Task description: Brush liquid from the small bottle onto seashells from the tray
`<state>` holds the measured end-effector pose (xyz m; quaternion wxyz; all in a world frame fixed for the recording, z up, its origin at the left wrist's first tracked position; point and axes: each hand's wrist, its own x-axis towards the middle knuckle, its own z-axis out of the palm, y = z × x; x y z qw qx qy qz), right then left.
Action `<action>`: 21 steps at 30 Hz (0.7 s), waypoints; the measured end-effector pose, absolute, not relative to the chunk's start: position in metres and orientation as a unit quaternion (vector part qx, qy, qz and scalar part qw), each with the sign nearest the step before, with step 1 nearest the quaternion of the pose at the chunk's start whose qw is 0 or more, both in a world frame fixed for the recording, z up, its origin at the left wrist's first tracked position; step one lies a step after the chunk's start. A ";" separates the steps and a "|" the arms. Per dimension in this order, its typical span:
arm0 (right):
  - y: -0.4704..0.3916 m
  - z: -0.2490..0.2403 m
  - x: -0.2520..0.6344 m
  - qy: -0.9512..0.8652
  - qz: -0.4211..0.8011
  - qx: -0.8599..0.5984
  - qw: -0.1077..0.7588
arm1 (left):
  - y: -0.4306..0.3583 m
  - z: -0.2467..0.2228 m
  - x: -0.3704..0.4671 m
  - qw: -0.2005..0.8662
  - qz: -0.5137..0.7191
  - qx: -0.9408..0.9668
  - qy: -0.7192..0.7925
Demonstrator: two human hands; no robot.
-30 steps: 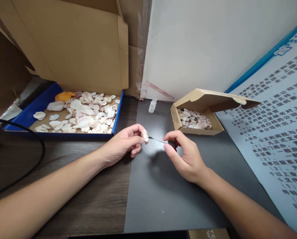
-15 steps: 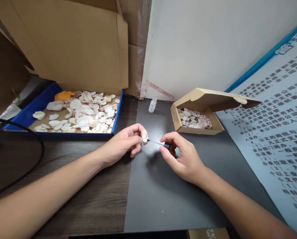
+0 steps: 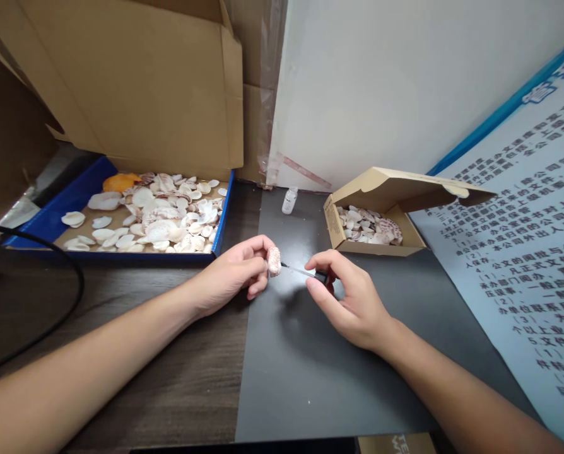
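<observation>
Between the thumb and fingers of my left hand is a small speckled pinkish-white seashell, held above the left edge of the grey mat. My right hand pinches the black cap of a small applicator brush with a thin clear stem. Its dark tip points left and meets the shell's right edge, or lies very close to it. A small clear bottle with a white label stands uncapped behind both hands, near the wall.
At the left, a blue-sided cardboard box with a raised lid holds many shells. A smaller carton with shells stands at the right, its lid up. A black cable loops at the far left. A printed poster leans along the right.
The shell has turned in my left fingers, so more of its speckled face shows. My right hand and the brush have shifted very slightly right.
</observation>
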<state>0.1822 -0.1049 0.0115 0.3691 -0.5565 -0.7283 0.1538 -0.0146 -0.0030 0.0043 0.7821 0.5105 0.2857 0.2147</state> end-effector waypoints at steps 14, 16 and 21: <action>-0.104 0.011 0.182 -0.741 0.162 -0.529 0.380 | -0.002 0.002 -0.015 0.780 0.206 0.519 0.282; -0.104 0.011 0.181 -0.737 0.155 -0.539 0.377 | -0.002 0.002 -0.015 0.780 0.206 0.520 0.281; -0.106 0.010 0.182 -0.735 0.154 -0.545 0.373 | -0.003 0.004 -0.015 0.780 0.208 0.519 0.281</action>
